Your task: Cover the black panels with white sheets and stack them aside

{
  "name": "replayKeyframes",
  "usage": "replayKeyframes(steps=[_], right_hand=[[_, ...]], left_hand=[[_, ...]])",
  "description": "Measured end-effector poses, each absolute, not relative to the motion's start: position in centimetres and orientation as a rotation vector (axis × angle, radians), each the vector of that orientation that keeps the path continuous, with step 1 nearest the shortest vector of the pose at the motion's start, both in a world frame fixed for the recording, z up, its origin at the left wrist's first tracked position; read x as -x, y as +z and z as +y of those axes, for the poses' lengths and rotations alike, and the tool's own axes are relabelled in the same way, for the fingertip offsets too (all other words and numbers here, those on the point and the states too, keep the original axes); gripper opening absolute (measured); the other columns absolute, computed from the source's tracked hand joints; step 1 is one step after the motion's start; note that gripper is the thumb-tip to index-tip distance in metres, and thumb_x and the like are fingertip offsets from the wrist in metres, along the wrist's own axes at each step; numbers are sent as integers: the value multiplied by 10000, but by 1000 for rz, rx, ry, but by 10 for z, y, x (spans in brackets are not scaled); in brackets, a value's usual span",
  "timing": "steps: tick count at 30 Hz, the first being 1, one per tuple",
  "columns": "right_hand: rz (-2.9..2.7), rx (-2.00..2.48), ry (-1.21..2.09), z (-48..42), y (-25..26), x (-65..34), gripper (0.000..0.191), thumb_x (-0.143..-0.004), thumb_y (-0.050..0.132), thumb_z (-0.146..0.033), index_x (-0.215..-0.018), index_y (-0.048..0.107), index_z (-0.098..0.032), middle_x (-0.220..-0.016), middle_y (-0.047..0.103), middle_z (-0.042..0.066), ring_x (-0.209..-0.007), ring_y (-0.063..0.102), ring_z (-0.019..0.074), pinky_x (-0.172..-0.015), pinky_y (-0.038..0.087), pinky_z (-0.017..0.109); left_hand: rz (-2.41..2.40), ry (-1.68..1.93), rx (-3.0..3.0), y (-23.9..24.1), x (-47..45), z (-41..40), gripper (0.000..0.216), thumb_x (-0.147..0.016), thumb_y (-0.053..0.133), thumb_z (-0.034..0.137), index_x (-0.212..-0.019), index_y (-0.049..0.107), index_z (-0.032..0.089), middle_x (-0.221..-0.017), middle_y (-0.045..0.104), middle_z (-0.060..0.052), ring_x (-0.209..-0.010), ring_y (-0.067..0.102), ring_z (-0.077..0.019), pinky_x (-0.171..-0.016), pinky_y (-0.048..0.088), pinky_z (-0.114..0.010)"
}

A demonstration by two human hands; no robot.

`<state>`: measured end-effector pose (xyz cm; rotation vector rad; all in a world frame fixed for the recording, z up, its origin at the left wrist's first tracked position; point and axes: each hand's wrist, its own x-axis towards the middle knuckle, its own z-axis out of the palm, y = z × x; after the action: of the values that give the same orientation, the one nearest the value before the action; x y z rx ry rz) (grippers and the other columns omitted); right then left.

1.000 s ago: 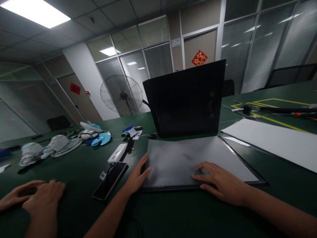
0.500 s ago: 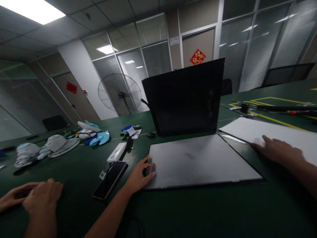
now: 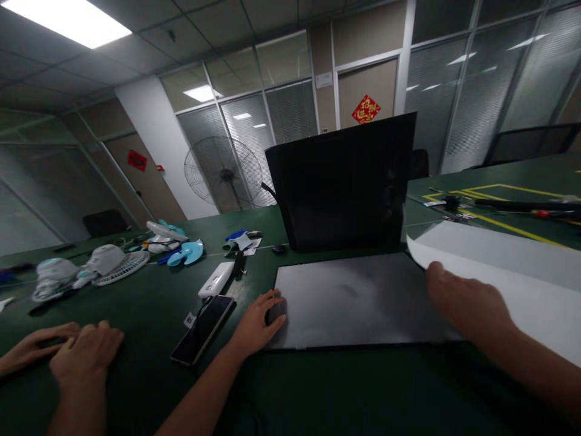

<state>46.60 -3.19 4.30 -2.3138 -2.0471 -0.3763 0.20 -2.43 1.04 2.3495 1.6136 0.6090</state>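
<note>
My left hand (image 3: pixel 258 322) rests at the left edge of a flat grey-white panel (image 3: pixel 345 303) with a thin black border, thumb and fingers apart on its surface. Closed on the near left edge of a large white sheet (image 3: pixel 521 297), my right hand (image 3: pixel 469 303) is above the panel's right side. That sheet is lifted and curls at its left corner, and a second pale sheet (image 3: pixel 512 242) shows behind it. The fingertips of my right hand are partly hidden. Behind the panel a black screen-like panel (image 3: pixel 345 188) stands upright.
A phone (image 3: pixel 203 330) and a white box-shaped device (image 3: pixel 216 280) lie left of my left hand. Another person's hands (image 3: pixel 86 354) rest at the lower left. Fan parts (image 3: pixel 106 263) are at the far left. Yellow tape (image 3: pixel 512 224) marks the right of the table.
My right hand has moved left over the panel, lifting the white sheet's edge and bringing it along. My left hand stays at the panel's left edge, its fingers slightly more curled.
</note>
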Motion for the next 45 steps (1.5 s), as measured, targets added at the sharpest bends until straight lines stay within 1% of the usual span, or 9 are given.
replayKeyframes(steps=[4,11,18,23,30,32,34,40,45], right_hand=[[-2483,1792,-471,-50,19,-413,338,-917,403,-52,-1169,613,-134,-1046,705,149,-858,711,240,-675,560,336],[-2687,987,-339,-50,-15,-392,380,-988,464,-206,-1323,636,-159,-1318,646,162,-1194,645,290,-921,593,452],[-2732,1026,110,-54,4,-391,443,-1039,450,-453,-1408,605,-265,-1489,527,74,-1362,513,310,-1089,464,596],[-2746,916,373,-57,21,-397,511,-1039,450,-440,-1545,426,-371,-1597,389,15,-1413,460,251,-1144,437,514],[-2188,1617,-156,16,-3,-508,576,-1026,339,-505,-1531,450,-251,-1572,429,73,-1395,463,281,-1188,362,507],[-2063,1765,-238,35,-16,-559,688,-967,379,-543,-1510,437,-125,-1593,360,176,-1470,321,395,-1205,245,622],[-1893,1995,-300,48,-28,-607,765,-902,388,-629,-1477,436,-127,-1575,369,211,-1493,235,451,-1172,198,702],[-1668,2305,38,60,-47,-664,884,-846,313,-779,-1482,403,-172,-1449,524,195,-1322,479,469,-1052,405,659],[-1690,2343,12,48,-28,-641,609,-971,228,-525,-1301,584,-157,-1304,593,246,-1101,617,450,-892,470,635]], left_hand=[[1654,556,-2364,15,-6,-27,455,-934,614,403,-1348,652,218,-1534,526,-112,-1405,497,-329,-1182,380,-539],[1584,726,-2303,9,0,-25,515,-1053,319,465,-1406,595,209,-1480,584,-100,-1391,512,-278,-1198,365,-495],[1604,619,-2326,6,1,-23,672,-915,622,525,-1483,509,185,-1554,493,-138,-1430,452,-330,-1200,342,-514],[1625,600,-2288,5,2,-22,680,-892,671,503,-1484,515,205,-1574,458,-139,-1441,434,-346,-1201,336,-536],[1603,616,-2286,6,2,-20,516,-954,590,428,-1425,588,216,-1569,459,-128,-1439,439,-323,-1208,329,-526],[1596,615,-2292,6,1,-20,482,-959,575,406,-1405,611,226,-1570,461,-122,-1436,444,-320,-1208,327,-526],[1602,608,-2289,6,1,-21,463,-956,571,384,-1392,625,235,-1570,464,-117,-1432,449,-320,-1202,332,-532],[1588,642,-2293,8,3,-23,456,-936,583,356,-1378,639,259,-1566,478,-97,-1426,457,-327,-1192,349,-529],[1590,630,-2302,10,2,-25,455,-930,581,343,-1369,647,245,-1563,482,-100,-1429,455,-330,-1192,353,-522]])
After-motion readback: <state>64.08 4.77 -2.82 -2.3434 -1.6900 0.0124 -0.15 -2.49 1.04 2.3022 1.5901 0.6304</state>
